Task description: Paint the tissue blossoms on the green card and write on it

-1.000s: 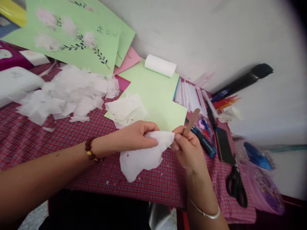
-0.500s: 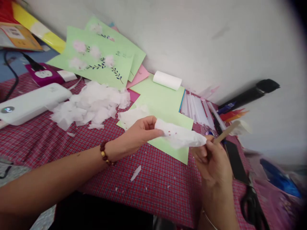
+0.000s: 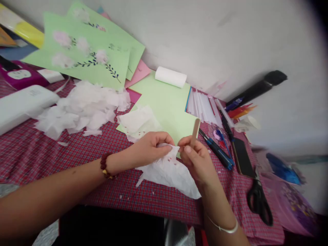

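My left hand [image 3: 151, 149], with a dark bead bracelet at the wrist, pinches the upper edge of a white tissue sheet [image 3: 170, 174] marked with small red spots. The sheet hangs down over the checked cloth. My right hand [image 3: 196, 157] is closed beside it, fingertips near the sheet's upper corner, and holds a flat wooden stick [image 3: 195, 131] that points upward. Behind my left hand, another white tissue piece [image 3: 139, 121] lies on light green paper [image 3: 164, 102].
Torn white tissue [image 3: 87, 106] is heaped at the left, near a white power bank [image 3: 25, 106]. Green sheets with paper flowers [image 3: 87, 58] lean at the back. A blue-black cutter [image 3: 217, 150], a phone [image 3: 242, 156] and black scissors [image 3: 258, 201] lie at the right.
My right hand has moved left, close to my left hand, and the stick now stands more upright. The tissue, earlier stretched between the hands, now hangs spread below them. The view has shifted.
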Motion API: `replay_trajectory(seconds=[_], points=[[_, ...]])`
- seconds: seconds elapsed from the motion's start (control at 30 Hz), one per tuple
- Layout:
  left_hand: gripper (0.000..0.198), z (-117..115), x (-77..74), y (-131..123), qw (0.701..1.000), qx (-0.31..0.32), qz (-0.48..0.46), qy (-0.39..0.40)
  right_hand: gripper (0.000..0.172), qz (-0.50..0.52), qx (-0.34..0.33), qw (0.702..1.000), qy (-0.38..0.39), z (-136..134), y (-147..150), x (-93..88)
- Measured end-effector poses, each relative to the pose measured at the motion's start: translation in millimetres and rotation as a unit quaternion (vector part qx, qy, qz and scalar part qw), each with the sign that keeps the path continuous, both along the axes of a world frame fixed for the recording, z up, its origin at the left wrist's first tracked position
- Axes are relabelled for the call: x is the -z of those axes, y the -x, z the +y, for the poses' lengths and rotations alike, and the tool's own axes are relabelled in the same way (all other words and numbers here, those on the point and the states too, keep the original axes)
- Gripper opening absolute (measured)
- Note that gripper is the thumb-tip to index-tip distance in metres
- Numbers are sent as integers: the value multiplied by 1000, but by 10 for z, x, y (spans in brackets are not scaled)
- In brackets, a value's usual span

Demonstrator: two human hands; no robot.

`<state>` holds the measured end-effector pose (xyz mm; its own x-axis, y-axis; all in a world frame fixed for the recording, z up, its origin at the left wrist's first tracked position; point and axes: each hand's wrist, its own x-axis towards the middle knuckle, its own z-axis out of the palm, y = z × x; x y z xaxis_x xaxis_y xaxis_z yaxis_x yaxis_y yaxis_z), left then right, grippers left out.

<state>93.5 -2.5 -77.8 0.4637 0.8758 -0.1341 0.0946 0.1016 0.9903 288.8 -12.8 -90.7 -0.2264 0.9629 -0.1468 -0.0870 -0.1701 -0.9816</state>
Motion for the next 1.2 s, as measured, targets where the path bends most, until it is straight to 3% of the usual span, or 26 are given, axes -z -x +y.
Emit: replay_trajectory(seconds=[0.17, 0.5, 0.67, 0.87, 1.03, 1.2], points=[[10, 9, 60, -13, 1000, 4, 9, -16, 27, -46, -52, 996, 56, -54, 81, -44], [18, 40, 115, -21, 1000, -11, 11, 22, 28, -71, -30, 994, 83, 16, 115, -85], [21, 29, 64, 25, 994, 48, -22, 96, 22, -42, 2, 998, 54, 7, 112, -69], [15, 38, -28, 109, 984, 165, 26, 64, 12, -10, 104, 994, 39, 0, 33, -17], [17, 95, -15, 122, 995, 84, 45, 11, 13, 15, 104, 994, 17, 19, -16, -4], [20, 112, 29, 94, 995, 66, 68, -23, 23, -21, 75, 997, 21, -12, 40, 40]])
